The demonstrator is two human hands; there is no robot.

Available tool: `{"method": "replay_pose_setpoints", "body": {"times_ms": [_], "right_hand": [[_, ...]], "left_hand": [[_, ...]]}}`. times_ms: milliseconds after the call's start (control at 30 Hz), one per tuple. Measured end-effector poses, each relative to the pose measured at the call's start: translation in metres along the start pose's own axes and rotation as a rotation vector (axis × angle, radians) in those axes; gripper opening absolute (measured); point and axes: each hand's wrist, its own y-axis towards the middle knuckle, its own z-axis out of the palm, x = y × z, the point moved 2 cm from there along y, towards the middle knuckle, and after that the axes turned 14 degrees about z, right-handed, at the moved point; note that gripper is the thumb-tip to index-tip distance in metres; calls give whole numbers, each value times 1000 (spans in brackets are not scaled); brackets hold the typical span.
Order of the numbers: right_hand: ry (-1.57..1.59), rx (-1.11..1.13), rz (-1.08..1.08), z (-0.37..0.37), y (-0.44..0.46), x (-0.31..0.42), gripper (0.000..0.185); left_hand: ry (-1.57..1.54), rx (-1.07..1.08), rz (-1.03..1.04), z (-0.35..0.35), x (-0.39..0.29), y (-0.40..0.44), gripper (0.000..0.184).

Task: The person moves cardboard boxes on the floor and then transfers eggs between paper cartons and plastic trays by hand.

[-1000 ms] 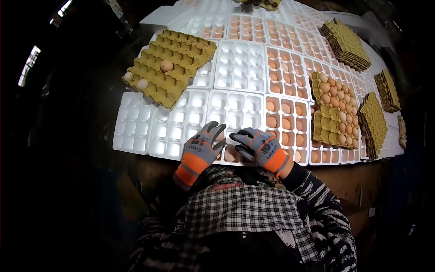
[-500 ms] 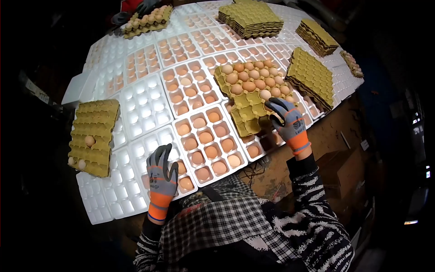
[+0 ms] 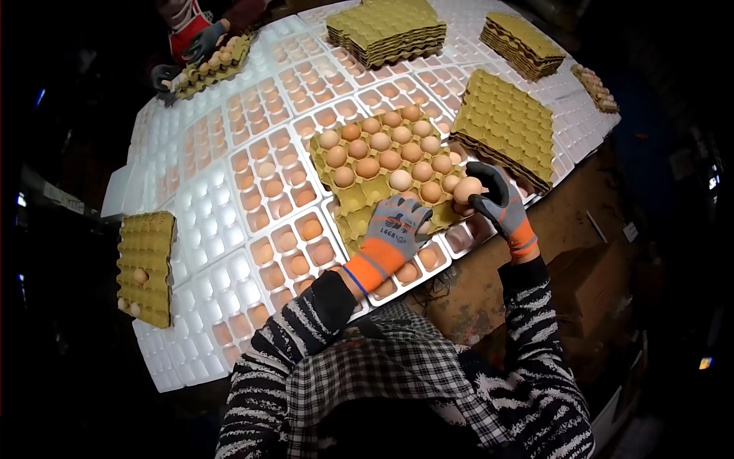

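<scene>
My right hand (image 3: 501, 200), in a grey and orange glove, pinches a brown egg (image 3: 468, 190) at the right edge of a yellow-green pulp egg tray (image 3: 353, 200). My left hand (image 3: 397, 223), gloved the same way, reaches across the tray's near side with its fingers curled. An egg (image 3: 425, 227) partly shows between its fingers and thumb. Several rows of eggs fill the far part of the pulp tray, while cups at its near left hold none. Beneath it lie white foam trays (image 3: 319, 213) with brown eggs in their cells.
Stacked pulp trays stand to the right (image 3: 505, 122), far right (image 3: 522, 44) and at the back (image 3: 388, 30). A pulp tray (image 3: 147, 249) with a few eggs lies at left. At the far left, another person's gloved hands (image 3: 205, 42) hold an egg-filled tray.
My left hand has moved right from the foam tray to the pulp tray. My right hand now holds an egg near the tray's edge. The view has shifted.
</scene>
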Motion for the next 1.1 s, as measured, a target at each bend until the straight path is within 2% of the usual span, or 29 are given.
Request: {"method": "replay_pose_setpoints", "body": {"times_ms": [33, 100, 133, 167, 233, 267, 333, 367, 400, 467, 500, 533, 567, 633, 667, 700, 733, 767, 833, 867, 900, 933, 967, 1000, 1033, 1067, 1100], "right_hand": [[14, 4, 3, 2, 8, 3, 47], [-766, 70, -214, 15, 24, 7, 49], [-923, 29, -242, 25, 28, -2, 46], [-1154, 80, -270, 35, 36, -6, 45], [-1340, 51, -272, 48, 41, -2, 41], [-1336, 58, -282, 45, 42, 3, 41], [-1008, 78, -250, 25, 44, 13, 40], [-685, 144, -278, 10, 52, 7, 44], [-413, 153, -169, -3, 56, 6, 47], [72, 223, 16, -13, 59, 21, 50], [3, 244, -33, -14, 67, 21, 52], [-246, 267, -132, -11, 78, 21, 52], [-497, 286, -234, -7, 86, 20, 52], [-1185, 133, -260, 22, 85, 30, 42], [-1354, 65, -272, 36, 88, 24, 29], [-1352, 69, -279, 47, 93, 15, 29], [-1496, 32, -250, 56, 98, 7, 33], [-1640, -9, -221, 61, 103, 1, 37], [-1475, 51, -190, 49, 99, 22, 37], [-1341, 62, -136, 38, 95, 30, 36], [-1208, 72, -90, 25, 95, 32, 36], [-960, 164, -93, 11, 99, 29, 43], [-652, 270, -100, 8, 92, 33, 36], [-448, 362, 136, 9, 84, 39, 35], [-238, 446, 375, 13, 75, 41, 34], [-321, 551, -274, 16, 76, 20, 33], [-233, 549, -347, 33, 63, 23, 34]], "left_hand": [[6, 12, -5, -6, 0, 0, 37], [-437, -366, -135, -21, 6, -2, 34], [-472, -419, -159, -26, 14, 0, 36], [-463, -413, -166, -27, 14, 3, 36], [-93, -101, -284, -29, 9, 12, 42], [112, 67, -277, -22, 7, 18, 49], [82, 109, -314, -22, 11, 26, 51], [45, 155, -340, -22, 14, 30, 52], [51, 152, -350, -24, 20, 30, 52], [-338, -226, -396, -37, 38, 14, 45], [-531, -414, -412, -44, 46, 7, 41], [-882, -435, -644, -53, 48, 8, 38], [-766, -491, -497, -53, 57, 8, 38], [-145, -270, -289, -50, 59, 19, 42], [64, -104, -314, -45, 53, 25, 45], [269, 63, -338, -44, 42, 36, 48], [281, 160, -376, -37, 41, 43, 54], [284, 153, -384, -36, 43, 46, 54], [223, 120, -391, -34, 47, 43, 55], [189, -93, -345, -39, 45, 34, 53], [191, -105, -352, -43, 50, 24, 53], [-195, -290, -320, -49, 57, 9, 50], [-580, -475, -278, -56, 62, -9, 48], [-1084, -303, -681, -83, 48, -26, 45], [-1188, -449, -602, -81, 48, -50, 42], [-1245, -521, -611, -79, 44, -75, 40], [-1300, -595, -619, -82, 38, -98, 40]]}}
